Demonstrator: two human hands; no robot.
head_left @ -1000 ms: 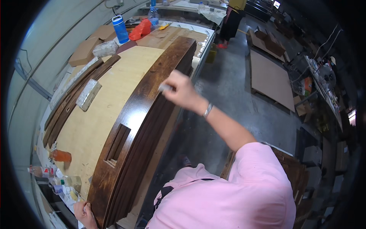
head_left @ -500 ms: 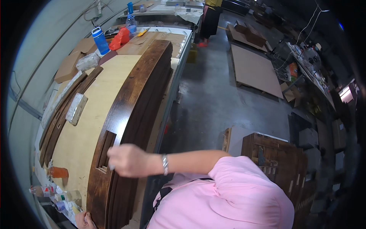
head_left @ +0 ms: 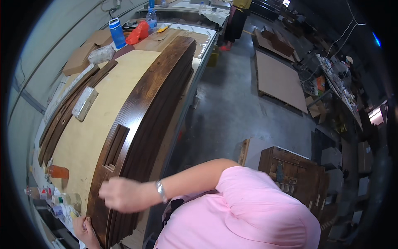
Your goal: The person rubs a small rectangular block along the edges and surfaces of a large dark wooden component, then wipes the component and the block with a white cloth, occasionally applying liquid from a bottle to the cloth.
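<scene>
**Dark brown board (head_left: 143, 92): hand positions at near end**

At far left, an orange-filled bottle (head_left: 58, 172) lies on its side. Beyond it, dark curved strips (head_left: 69, 109) lie near a pale wrapped block (head_left: 85, 103) on a light sheet (head_left: 112, 79). The left hand (head_left: 86, 232) is at the board's near left edge, fingers curled, thumb against the edge; whether it grips cannot be told. The board tops a stack of similar pieces along the table; a rectangular cutout pierces its near half. The right hand (head_left: 122, 195), blurred, is over the board nearer than the cutout, fingers curled inward; contents and contact cannot be determined. Farther right, a flat panel (head_left: 278, 81) lies low over the floor (head_left: 224, 99).
</scene>
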